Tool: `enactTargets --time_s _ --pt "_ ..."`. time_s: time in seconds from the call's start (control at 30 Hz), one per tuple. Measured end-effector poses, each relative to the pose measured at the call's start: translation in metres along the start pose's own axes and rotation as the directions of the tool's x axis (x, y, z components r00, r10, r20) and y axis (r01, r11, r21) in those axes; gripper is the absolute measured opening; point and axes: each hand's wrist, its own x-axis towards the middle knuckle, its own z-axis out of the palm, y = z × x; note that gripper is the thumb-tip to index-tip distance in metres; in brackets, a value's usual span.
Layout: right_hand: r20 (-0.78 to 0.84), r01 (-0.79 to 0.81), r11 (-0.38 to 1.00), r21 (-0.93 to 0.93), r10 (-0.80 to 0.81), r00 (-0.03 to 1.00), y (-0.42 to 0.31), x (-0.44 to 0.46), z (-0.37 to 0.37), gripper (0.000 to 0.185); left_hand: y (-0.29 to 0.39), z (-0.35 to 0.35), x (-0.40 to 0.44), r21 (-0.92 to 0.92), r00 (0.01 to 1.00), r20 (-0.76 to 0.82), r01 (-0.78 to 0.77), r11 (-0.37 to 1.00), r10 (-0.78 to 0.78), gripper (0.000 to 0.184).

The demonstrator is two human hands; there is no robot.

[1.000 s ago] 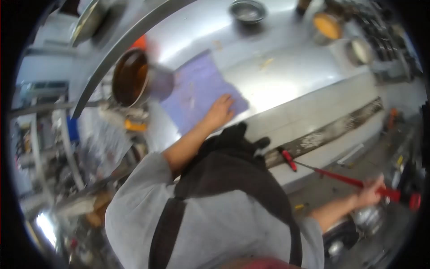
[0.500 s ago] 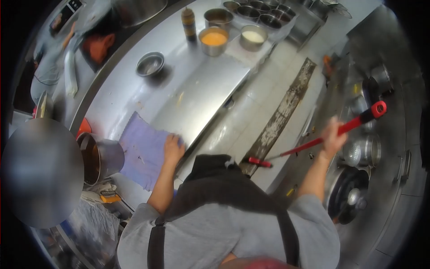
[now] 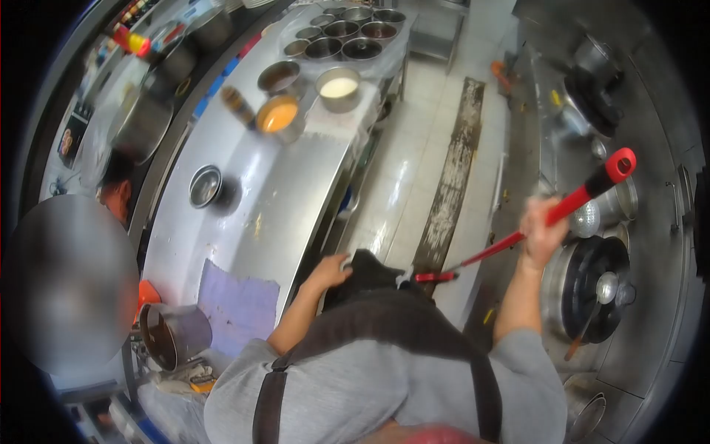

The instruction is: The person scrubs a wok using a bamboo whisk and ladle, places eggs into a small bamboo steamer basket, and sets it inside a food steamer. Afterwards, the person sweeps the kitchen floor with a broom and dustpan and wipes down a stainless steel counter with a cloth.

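My right hand is wrapped round a long red pole with a black band near its top. The pole slants down to a short red crosspiece low by the black apron. At the steel counter's edge, my left hand is off the surface with its fingers apart, holding nothing, beside the apron. The purple cloth lies on the counter to its left, next to a steel pot of dark liquid.
Bowls of orange liquid and white liquid, and several round containers, stand on the counter. A worn dark strip crosses the tiled floor. Lidded pots line the right side. Another person is partly visible at left.
My left hand has lifted off the purple cloth and moved right towards the apron. My right hand has risen with the red pole, and the view has turned along the counter.
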Motion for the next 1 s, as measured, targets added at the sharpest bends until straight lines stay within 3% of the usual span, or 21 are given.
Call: enactTargets --time_s 0.1,0.17,0.23,0.3,0.43,0.5,0.57,0.67,0.73,0.83,0.9,1.0 --pt "-0.018 -0.006 1.0 -0.027 0.005 1.0 0.009 0.024 -0.005 0.021 0.004 -0.002 0.025 0.047 0.997 0.068 -0.051 0.998 0.048 0.054" --pt "-0.057 -0.025 0.999 -0.045 0.022 0.998 0.016 0.043 0.003 0.02 0.021 -0.018 0.048 -0.138 0.948 0.293 0.171 0.976 -0.125 0.05" --pt "-0.133 -0.1 0.992 -0.079 0.089 0.987 0.03 0.062 0.007 0.019 0.033 -0.03 0.071 -0.494 0.895 0.423 0.36 0.791 -0.143 0.051" --pt "-0.148 -0.153 0.978 -0.144 0.131 0.98 0.041 0.083 0.012 0.023 0.054 -0.05 0.102 -0.506 0.828 0.541 0.463 0.728 -0.15 0.047" --pt "-0.23 -0.26 0.929 -0.262 0.202 0.952 0.064 0.118 0.01 0.027 0.071 -0.052 0.18 -0.476 0.772 0.629 0.472 0.742 -0.087 0.049" --pt "-0.254 -0.227 0.922 -0.315 0.148 0.956 0.07 0.133 0.005 0.028 0.078 -0.043 0.221 -0.524 0.808 0.58 0.469 0.711 -0.106 0.049" --pt "-0.426 -0.244 0.893 -0.378 0.066 0.902 0.063 0.154 -0.006 0.03 0.083 -0.041 0.263 -0.458 0.791 0.601 0.455 0.763 -0.112 0.049" --pt "-0.624 -0.227 0.854 -0.468 -0.138 0.769 0.037 0.19 -0.023 0.035 0.113 -0.047 0.32 -0.337 0.809 0.584 0.314 0.888 -0.065 0.051" --pt "-0.669 -0.223 0.833 -0.507 -0.217 0.711 0.026 0.202 -0.035 0.035 0.145 -0.045 0.362 -0.188 0.813 0.551 -0.098 0.977 0.188 0.052" --pt "-0.732 -0.177 0.821 -0.543 -0.36 0.578 0.016 0.205 -0.063 0.035 0.227 -0.022 0.398 -0.219 0.649 0.59 -0.443 0.869 0.48 0.055" --pt "-0.698 -0.228 0.719 -0.656 -0.463 0.547 0.041 0.2 -0.104 0.027 0.291 0.005 0.404 -0.259 0.518 0.616 -0.578 0.774 0.593 0.058" --pt "-0.834 -0.335 0.799 -0.5 -0.341 0.433 0.045 0.196 -0.123 0.03 0.372 0.071 0.392 -0.331 0.348 0.626 -0.692 0.642 0.698 0.066"
